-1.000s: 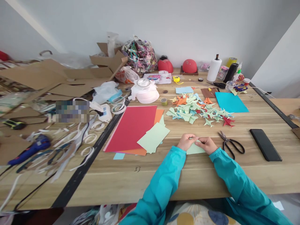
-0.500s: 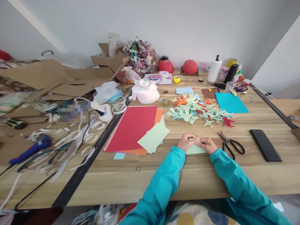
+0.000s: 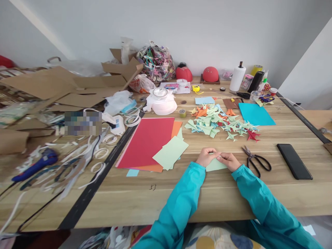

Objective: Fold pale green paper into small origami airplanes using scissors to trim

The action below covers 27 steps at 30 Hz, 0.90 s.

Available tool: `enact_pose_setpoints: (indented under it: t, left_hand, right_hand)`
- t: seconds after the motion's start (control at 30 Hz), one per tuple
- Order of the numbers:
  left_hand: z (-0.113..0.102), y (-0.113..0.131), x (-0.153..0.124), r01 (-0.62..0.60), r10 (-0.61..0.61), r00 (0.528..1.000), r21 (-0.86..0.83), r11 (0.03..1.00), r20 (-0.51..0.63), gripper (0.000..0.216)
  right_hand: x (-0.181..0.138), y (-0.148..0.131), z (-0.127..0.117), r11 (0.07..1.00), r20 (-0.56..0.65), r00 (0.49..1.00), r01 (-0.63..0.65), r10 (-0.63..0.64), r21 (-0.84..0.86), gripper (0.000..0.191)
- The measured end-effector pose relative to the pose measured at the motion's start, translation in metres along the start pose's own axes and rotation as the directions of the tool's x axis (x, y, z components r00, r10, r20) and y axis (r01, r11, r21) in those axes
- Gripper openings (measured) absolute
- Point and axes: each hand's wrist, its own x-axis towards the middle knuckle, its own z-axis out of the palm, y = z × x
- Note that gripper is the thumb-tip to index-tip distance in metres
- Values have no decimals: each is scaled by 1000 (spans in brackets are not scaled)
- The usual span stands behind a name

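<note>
Both of my hands rest on the wooden table [image 3: 233, 193] and pinch one small light green paper [image 3: 215, 165]. My left hand [image 3: 206, 156] has its fingers curled on the paper's left part. My right hand [image 3: 230, 161] presses and pinches its right part, fingertips meeting the left hand's. Both sleeves are teal. Black scissors [image 3: 255, 159] lie just right of my right hand. A heap of folded paper shapes [image 3: 220, 122] in green, orange, blue and red lies beyond my hands.
Red, orange and light green paper sheets [image 3: 150, 141] lie to the left. A black phone [image 3: 294, 161] and a blue sheet [image 3: 255, 113] sit to the right. Tape rolls, a glue gun [image 3: 33, 167] and cardboard [image 3: 59, 86] crowd the left table.
My hands stay on the green paper with only small finger shifts. The view has drifted very slightly.
</note>
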Motion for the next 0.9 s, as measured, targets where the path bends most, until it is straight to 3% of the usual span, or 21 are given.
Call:
enact_pose_setpoints:
  t: [0.27, 0.53, 0.77, 0.9]
  left_hand:
    - [2, 0, -2, -15, 15, 1000, 3, 1000, -8, 37]
    - [-3, 1, -2, -35, 32, 993, 25, 999, 113, 37]
    - [-3, -1, -1, -74, 69, 996, 85, 994, 65, 35]
    - [0, -2, -1, -49, 51, 998, 87, 995, -27, 29]
  right_hand:
    - [-2, -5, -2, 1000, 1, 1000, -22, 22, -6, 51]
    - [-2, 1, -1, 992, 11, 999, 38, -37, -124, 51]
    - [-1, 3, 3, 988, -11, 999, 42, -45, -149, 51]
    - [0, 1, 2, 993, -58, 998, 17, -24, -117, 50]
